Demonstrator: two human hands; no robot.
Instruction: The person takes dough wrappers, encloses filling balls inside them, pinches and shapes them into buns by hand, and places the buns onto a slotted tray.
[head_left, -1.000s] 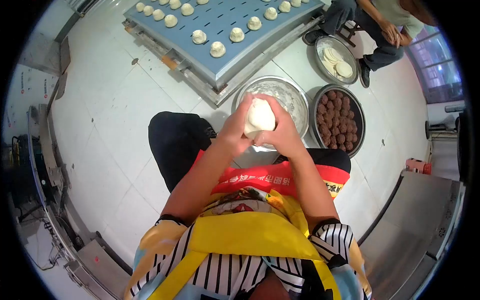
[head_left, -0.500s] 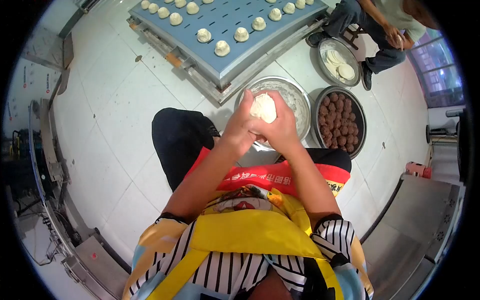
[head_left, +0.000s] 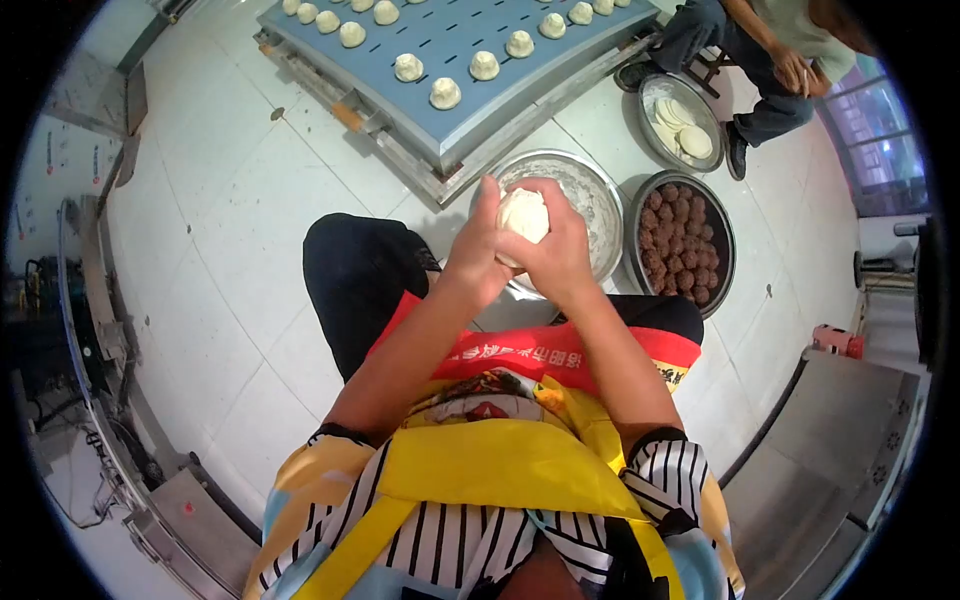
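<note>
A pale dough bun sits cupped between my two hands, over the near-left part of a floury metal bowl. My left hand wraps its left side, thumb pointing up. From the right, my right hand curls round the same bun, fingers over the top and thumb across the front. The underside of the bun is hidden by my palms. Right of the bowl stands a dark round pan filled with brown filling balls.
A blue slotted tray on a metal frame carries several shaped buns. Another bowl holds flat dough rounds. A seated person is beyond it at upper right. Metal cabinets stand at the right.
The bun has turned slightly within my hands and its top looks smoother. My fingers have shifted a little around it. The other person's hands have moved slightly.
</note>
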